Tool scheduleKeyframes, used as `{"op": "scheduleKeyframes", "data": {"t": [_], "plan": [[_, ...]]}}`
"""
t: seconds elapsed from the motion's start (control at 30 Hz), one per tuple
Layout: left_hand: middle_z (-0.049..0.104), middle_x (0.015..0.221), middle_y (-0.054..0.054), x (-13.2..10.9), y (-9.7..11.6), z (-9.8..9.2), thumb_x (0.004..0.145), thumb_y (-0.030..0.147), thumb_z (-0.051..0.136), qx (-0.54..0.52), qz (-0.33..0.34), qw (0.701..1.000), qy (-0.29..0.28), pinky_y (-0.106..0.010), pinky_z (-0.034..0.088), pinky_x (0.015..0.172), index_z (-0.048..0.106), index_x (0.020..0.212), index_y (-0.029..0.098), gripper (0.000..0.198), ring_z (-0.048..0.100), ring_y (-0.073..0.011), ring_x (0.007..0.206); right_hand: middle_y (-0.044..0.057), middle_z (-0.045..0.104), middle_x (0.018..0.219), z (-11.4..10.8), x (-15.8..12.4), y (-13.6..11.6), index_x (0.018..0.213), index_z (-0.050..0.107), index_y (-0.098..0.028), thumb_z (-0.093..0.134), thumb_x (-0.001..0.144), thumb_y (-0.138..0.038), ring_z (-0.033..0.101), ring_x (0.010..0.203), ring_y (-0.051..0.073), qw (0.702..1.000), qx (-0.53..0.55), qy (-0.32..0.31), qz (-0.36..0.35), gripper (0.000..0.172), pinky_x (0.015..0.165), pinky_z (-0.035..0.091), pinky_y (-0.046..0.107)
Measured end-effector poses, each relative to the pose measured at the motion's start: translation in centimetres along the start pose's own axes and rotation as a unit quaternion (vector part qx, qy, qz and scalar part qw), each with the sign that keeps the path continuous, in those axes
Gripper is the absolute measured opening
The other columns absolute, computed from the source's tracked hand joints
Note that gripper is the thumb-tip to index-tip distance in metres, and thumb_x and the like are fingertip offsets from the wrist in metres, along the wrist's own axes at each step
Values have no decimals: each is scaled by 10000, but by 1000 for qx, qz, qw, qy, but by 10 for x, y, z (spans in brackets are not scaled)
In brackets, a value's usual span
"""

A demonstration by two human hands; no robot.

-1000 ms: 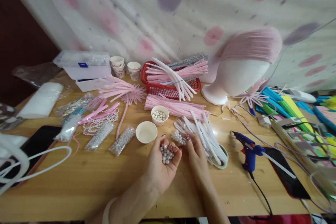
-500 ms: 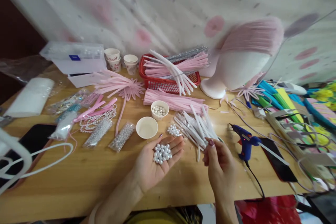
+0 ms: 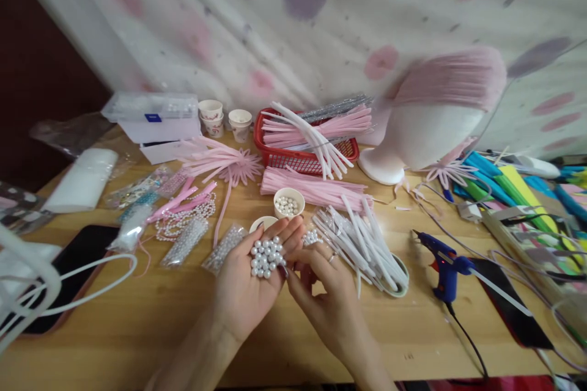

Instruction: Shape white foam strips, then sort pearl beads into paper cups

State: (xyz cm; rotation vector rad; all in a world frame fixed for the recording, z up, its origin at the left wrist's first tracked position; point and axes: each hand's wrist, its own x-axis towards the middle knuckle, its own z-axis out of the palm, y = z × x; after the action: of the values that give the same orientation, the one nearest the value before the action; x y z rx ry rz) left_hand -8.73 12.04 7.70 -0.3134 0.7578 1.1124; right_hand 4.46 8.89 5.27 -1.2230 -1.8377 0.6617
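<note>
A heap of shiny white pearl beads rests in the cupped, upturned palm of my left hand, its fingers extended to hold them. The bent fingers of my right hand touch the edge of that palm beside the beads; thumb and fingertips are close together, and what they pinch, if anything, is hidden. Just beyond, a paper cup is partly covered by my left fingers. Behind it stands another paper cup with pearl beads. More loose beads lie on a clear bag past my fingertips.
White pipe cleaners lie right of centre, with pink ones behind. A red basket stands at the back beside a white foam head. A blue glue gun and dark phone lie right; bead packets lie left.
My right hand has moved left from beside the white pipe cleaners to the beads in my left palm. My left hand has shifted slightly left, partly covering the paper cup.
</note>
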Motion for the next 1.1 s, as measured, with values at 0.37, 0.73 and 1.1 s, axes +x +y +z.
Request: {"op": "scheduleKeyframes", "data": {"t": [0.37,0.73,1.1], "plan": [[729,1129,-202,7,50,-16,994,156,320,-86,134,987,36,-451,598,901,644,1137,105,358,711,-277,1072,16,637,786,18,33,28,947,680,-199,565,933,-212,576,568,132,992,-103,-66,34,117,545,458,265],[753,1056,-195,12,48,-22,997,165,326,-88,100,991,31,-455,630,837,681,940,88,367,729,-302,1019,41,603,817,11,22,21,853,732,-205,520,994,-255,601,635,160,964,-174,-189,-60,259,579,453,283],[756,1065,-206,-4,24,-28,1012,178,316,-31,46,997,56,-371,652,745,714,900,74,427,731,-294,1015,22,604,804,15,8,-5,1095,657,-196,540,985,-268,597,671,159,991,-83,-94,-41,176,602,475,269]]}}
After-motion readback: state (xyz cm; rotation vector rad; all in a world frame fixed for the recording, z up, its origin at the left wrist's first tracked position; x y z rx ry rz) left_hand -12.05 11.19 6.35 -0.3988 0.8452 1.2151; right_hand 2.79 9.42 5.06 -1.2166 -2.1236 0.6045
